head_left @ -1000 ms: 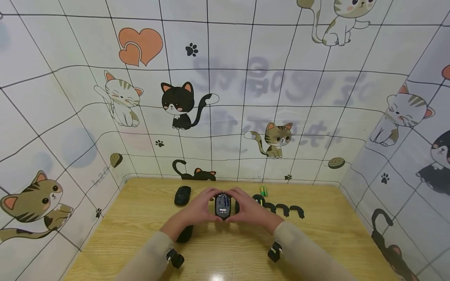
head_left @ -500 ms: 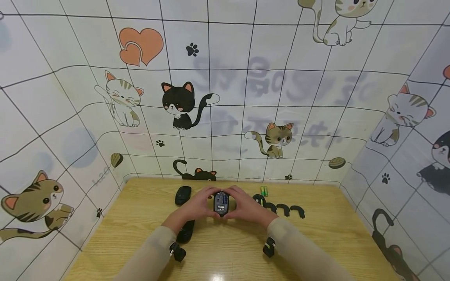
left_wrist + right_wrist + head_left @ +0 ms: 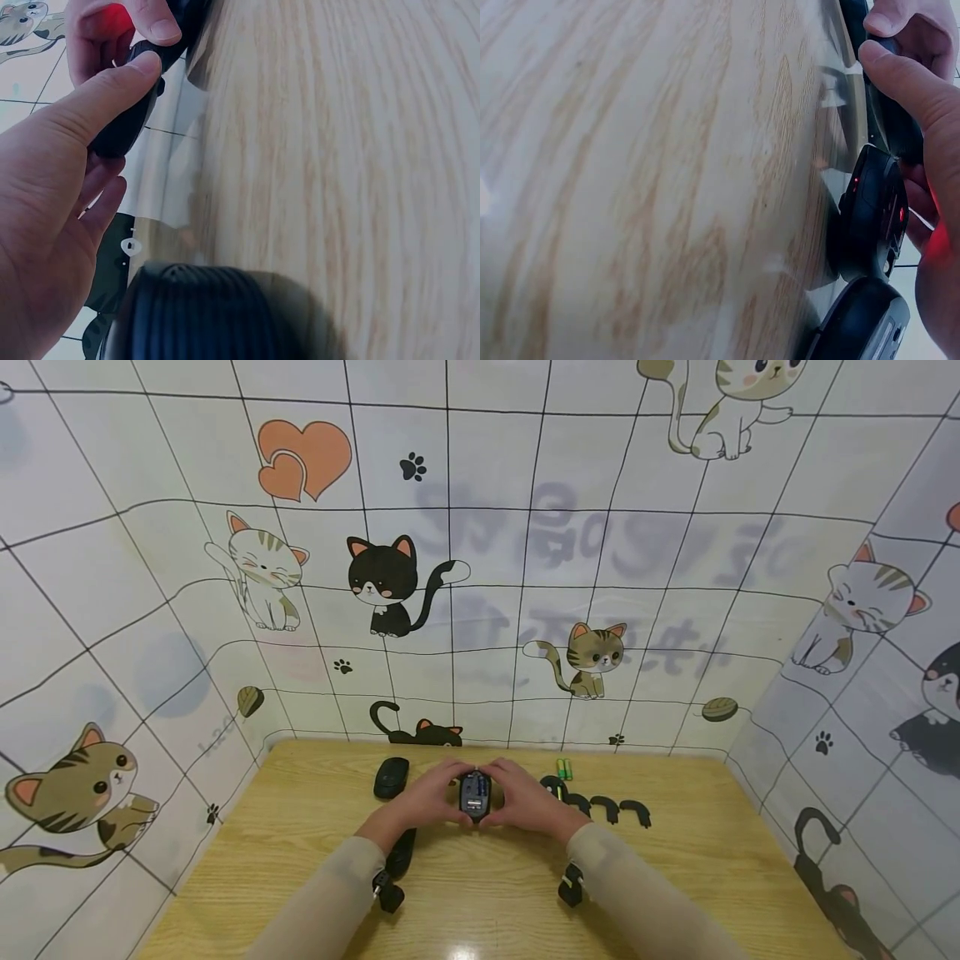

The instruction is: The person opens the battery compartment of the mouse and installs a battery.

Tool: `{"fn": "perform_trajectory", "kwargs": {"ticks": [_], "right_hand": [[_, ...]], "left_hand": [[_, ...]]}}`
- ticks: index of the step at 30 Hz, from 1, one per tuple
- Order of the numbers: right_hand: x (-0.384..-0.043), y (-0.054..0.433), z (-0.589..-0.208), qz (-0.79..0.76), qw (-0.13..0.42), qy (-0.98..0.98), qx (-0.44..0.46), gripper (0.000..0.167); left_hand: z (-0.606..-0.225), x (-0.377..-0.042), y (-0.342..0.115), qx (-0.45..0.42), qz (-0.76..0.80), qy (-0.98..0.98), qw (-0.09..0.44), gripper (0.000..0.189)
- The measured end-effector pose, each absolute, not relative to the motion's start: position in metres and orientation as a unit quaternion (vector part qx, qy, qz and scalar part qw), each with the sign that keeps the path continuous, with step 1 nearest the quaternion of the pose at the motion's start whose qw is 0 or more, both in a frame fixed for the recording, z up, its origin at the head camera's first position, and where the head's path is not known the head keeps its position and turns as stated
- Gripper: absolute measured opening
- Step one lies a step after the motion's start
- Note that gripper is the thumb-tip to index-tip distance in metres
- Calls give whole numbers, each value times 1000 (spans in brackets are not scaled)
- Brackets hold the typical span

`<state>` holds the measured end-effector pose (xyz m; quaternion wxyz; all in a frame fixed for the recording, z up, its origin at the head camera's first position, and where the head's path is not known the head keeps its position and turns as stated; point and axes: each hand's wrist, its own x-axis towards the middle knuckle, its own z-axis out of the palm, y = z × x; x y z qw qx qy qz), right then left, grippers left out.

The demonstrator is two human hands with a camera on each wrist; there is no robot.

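Observation:
Both hands hold a black computer mouse (image 3: 475,795) between them, its underside and open battery compartment facing the head camera. My left hand (image 3: 432,795) grips the left side; thumb and fingers curl round it. From the other side my right hand (image 3: 527,800) grips it in the same way. In the left wrist view the mouse (image 3: 124,124) shows edge-on beside the left thumb, and the right hand's fingers reach it from above. The right wrist view shows the right thumb along the mouse (image 3: 896,124). The palms hide parts of its sides.
Another black mouse (image 3: 392,777) lies to the left, and a dark one (image 3: 401,853) lies partly under the left forearm. Several black arched covers (image 3: 603,807) and two green batteries (image 3: 563,769) lie right. Black mouse-like devices (image 3: 874,214) stand near the right hand. Patterned cloth (image 3: 487,610) surrounds the table.
The hands and mouse shifted slightly left, then back right. The right forearm has moved a little inward and the left forearm slightly right. Both hands keep their grip.

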<state>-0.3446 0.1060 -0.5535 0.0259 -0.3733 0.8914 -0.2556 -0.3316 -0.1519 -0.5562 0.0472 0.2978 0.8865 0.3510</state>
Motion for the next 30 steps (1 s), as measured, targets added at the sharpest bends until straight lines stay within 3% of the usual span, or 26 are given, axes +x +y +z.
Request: {"fn": "perform_trajectory", "kwargs": {"ticks": [30], "right_hand": [[-346,104,-558,-195,33,911,-362,93]], "left_hand": [[-566,-336,-145,291,323,897,74,94]]}}
